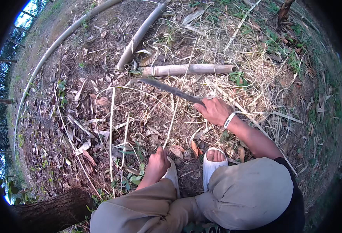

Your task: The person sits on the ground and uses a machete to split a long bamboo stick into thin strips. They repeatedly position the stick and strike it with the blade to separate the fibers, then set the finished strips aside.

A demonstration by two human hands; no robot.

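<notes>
Right hand [216, 110] fingers closed around handle of long dark blade [167, 88], tip near bamboo section [188, 70]. Left hand [156, 165] pinches thin bamboo strip [177, 103] at its lower end, by white sandal [212, 165].

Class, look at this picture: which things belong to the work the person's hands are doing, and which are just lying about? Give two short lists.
In the work:
right hand gripping a long dark blade
left hand pinching a thin bamboo strip
short bamboo section by the blade tip

Lying about:
long bamboo poles
dry leaves
log
tangled pale shavings
</notes>
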